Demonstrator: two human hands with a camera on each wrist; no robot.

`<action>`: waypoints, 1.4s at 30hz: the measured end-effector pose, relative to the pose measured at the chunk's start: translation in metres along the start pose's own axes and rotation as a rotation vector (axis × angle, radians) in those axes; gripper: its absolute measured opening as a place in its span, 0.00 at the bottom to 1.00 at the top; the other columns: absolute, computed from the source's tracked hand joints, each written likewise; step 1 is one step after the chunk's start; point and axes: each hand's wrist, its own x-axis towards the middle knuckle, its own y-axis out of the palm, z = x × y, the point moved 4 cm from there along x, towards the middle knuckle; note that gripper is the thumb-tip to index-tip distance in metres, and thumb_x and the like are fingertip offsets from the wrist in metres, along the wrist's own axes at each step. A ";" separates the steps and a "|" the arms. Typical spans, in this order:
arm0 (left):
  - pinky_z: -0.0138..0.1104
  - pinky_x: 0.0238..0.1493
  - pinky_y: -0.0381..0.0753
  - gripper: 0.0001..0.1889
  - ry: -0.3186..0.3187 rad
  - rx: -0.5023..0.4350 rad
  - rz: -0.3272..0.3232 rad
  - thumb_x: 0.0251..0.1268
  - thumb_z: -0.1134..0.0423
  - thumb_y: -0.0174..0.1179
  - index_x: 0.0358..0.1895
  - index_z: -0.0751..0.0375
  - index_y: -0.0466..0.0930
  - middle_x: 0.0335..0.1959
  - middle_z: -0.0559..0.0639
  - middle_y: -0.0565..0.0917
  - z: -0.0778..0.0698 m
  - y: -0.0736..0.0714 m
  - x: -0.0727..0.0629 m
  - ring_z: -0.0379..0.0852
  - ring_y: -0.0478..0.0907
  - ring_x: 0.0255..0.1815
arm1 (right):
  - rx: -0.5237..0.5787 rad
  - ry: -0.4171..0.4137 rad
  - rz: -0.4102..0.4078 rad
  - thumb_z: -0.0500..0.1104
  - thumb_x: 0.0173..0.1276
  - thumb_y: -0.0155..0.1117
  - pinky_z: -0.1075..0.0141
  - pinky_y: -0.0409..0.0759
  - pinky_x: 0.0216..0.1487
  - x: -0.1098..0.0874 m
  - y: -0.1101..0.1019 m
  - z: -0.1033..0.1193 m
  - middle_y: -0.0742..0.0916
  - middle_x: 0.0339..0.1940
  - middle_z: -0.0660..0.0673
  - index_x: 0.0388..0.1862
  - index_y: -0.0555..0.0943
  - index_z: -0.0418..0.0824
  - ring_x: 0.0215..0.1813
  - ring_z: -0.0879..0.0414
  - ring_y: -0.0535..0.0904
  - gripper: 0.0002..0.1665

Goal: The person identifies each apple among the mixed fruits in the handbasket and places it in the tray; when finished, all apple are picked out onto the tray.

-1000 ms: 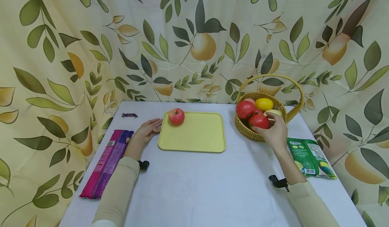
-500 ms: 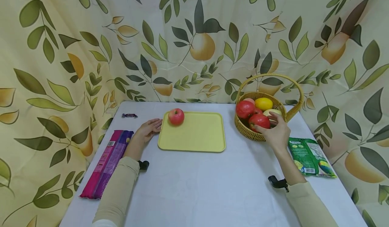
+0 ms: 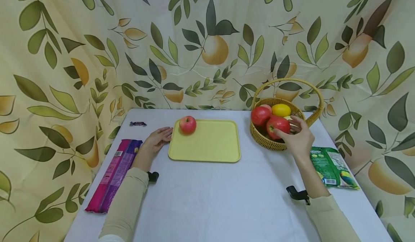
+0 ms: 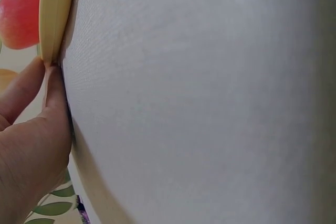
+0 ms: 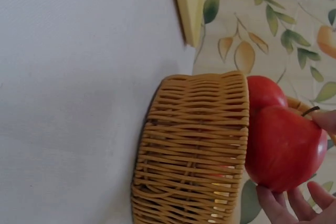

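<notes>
My right hand (image 3: 300,137) holds a large red apple (image 3: 278,126) at the wicker basket (image 3: 264,143). In the right wrist view, the thumb lies by the stem of this apple (image 5: 286,150) and the fingers curl against its other side, above the rim. Another red apple (image 3: 260,116), a yellow lemon (image 3: 281,110) and a pale fruit partly hidden by my fingers fill the basket. With extended fingers, my left hand (image 3: 158,140) touches the left edge of the yellow tray (image 3: 210,146). A pink-red apple (image 3: 187,124) sits in the tray's back left corner.
A pink and purple packet (image 3: 113,177) lies along the table's left side, beside the left forearm. Behind it is a small wrapped candy (image 3: 138,124). A green packet (image 3: 334,168) lies right of the right wrist. Patterned cloth hangs behind the white table.
The red apple in my right hand has shifted slightly up and to the right among the basket's fruit, with the hand moving along. My left hand and the tray stay put.
</notes>
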 end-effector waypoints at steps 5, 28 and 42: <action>0.36 0.71 0.71 0.43 0.002 0.003 0.009 0.67 0.94 0.44 0.83 0.69 0.47 0.84 0.64 0.55 0.000 -0.001 0.001 0.53 0.56 0.83 | 0.015 0.006 -0.014 0.53 0.64 0.80 0.55 0.82 0.68 -0.002 -0.004 0.007 0.81 0.71 0.45 0.78 0.71 0.50 0.67 0.46 0.80 0.45; 0.36 0.70 0.74 0.42 0.011 0.001 0.008 0.67 0.93 0.44 0.83 0.70 0.47 0.83 0.64 0.56 -0.002 0.000 -0.002 0.54 0.57 0.83 | 0.190 0.070 0.028 0.60 0.61 0.79 0.64 0.82 0.65 -0.004 0.000 0.035 0.80 0.72 0.48 0.75 0.75 0.56 0.69 0.51 0.78 0.44; 0.34 0.68 0.76 0.42 0.020 0.004 0.010 0.67 0.93 0.45 0.83 0.69 0.49 0.83 0.64 0.58 0.001 -0.002 0.001 0.53 0.58 0.82 | 0.360 0.150 0.121 0.58 0.58 0.82 0.77 0.85 0.50 -0.008 0.017 0.053 0.81 0.69 0.44 0.72 0.79 0.54 0.64 0.51 0.78 0.43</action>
